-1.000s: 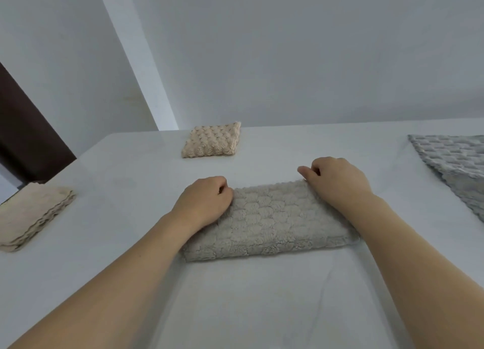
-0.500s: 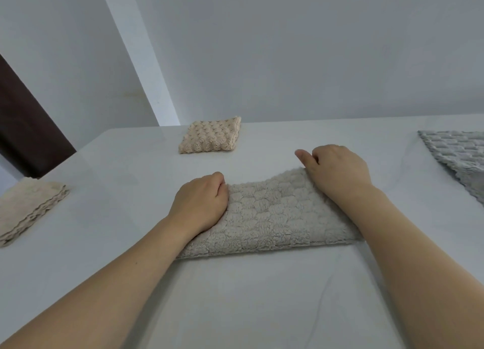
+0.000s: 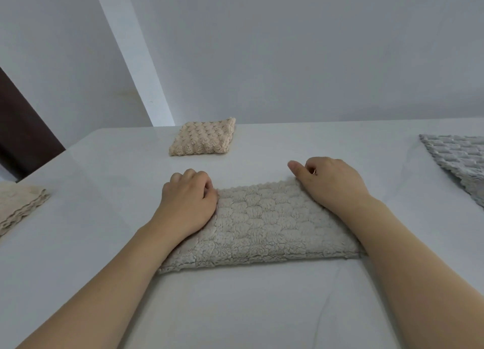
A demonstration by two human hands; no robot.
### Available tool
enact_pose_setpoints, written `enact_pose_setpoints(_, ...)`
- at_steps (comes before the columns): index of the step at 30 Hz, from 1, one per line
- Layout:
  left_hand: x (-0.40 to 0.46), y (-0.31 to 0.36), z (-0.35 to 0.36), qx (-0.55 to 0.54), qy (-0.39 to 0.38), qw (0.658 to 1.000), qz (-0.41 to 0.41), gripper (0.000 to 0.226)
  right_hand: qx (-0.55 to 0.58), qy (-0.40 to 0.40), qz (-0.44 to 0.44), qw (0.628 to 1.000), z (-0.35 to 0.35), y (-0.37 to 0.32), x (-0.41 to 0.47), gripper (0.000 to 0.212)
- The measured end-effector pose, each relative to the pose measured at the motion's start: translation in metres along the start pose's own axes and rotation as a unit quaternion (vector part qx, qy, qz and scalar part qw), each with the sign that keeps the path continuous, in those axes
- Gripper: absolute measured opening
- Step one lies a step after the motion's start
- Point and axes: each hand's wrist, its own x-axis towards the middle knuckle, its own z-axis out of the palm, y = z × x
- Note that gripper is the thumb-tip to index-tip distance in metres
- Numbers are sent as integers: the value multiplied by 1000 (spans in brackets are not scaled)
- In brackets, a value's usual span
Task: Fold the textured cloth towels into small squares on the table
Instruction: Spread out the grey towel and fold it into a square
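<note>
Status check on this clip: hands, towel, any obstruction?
Left hand and right hand grip far corners of grey-beige towel. Towel folded to a long strip, not yet square. Nothing in the way.

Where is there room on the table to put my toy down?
Bare table lies in front of the grey towel, and between it and the folded beige towel. The left edge holds a beige stack, the right a grey-blue towel.

No writing, label, brand, number or sign can be read anywhere in the head view: every visible surface is unmarked.
</note>
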Motion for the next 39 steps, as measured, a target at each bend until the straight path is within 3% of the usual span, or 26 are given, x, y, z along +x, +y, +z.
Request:
enact_pose_setpoints(6, -3, 1, -13, -33, 1, 999, 43, 14, 98, 5, -29, 995, -5, -3, -1, 56)
enact_pose_setpoints(9, -3, -2, -15, 12, -10, 999, 41, 17, 107, 7, -27, 994, -7, -2, -1, 54)
enact_pose_setpoints(13, 2, -13, -20, 35, -95, 995, -1, 38, 135, -32, 4, 990, -15, 2, -1, 57)
enact_pose_setpoints(15, 1, -13, -20, 31, -121, 992, -5, 38, 185, -75, 10, 980, -20, 6, -3, 48)
enact_pose_setpoints(18, 1, -12, -20, 37, -139, 990, -2, 36, 244, -138, 20, 960, -24, 9, -6, 16)
enact_pose_setpoints(23, 4, -16, -18, 22, -146, 989, -17, 38, 176, -92, 10, 980, -17, 10, -1, 23)
enact_pose_setpoints(27, 4, -16, -14, 37, -55, 998, -18, 32, 183, -48, -2, 982, -18, 8, -1, 18)
enact_pose_setpoints(29, 3, -15, -12, 70, -24, 997, -28, 30, 133, -32, -10, 990, -17, 3, -1, 23)
enact_pose_setpoints(32, -3, -6, -15, 127, -2, 991, -33, 46, -5, 36, -17, 999, -15, -10, -1, 36)
enact_pose_setpoints(34, -11, 14, -21, 73, 18, 997, 8, 61, -46, 62, -7, 997, -15, -29, -5, 42)
enact_pose_setpoints(36, -24, 40, -20, 26, 2, 998, 59, 69, -74, 49, -27, 996, -8, -49, -12, 41)
enact_pose_setpoints(39, -46, 57, -3, 37, -94, 992, 72, 71, -79, -51, -34, 995, 16, -57, -23, 48)
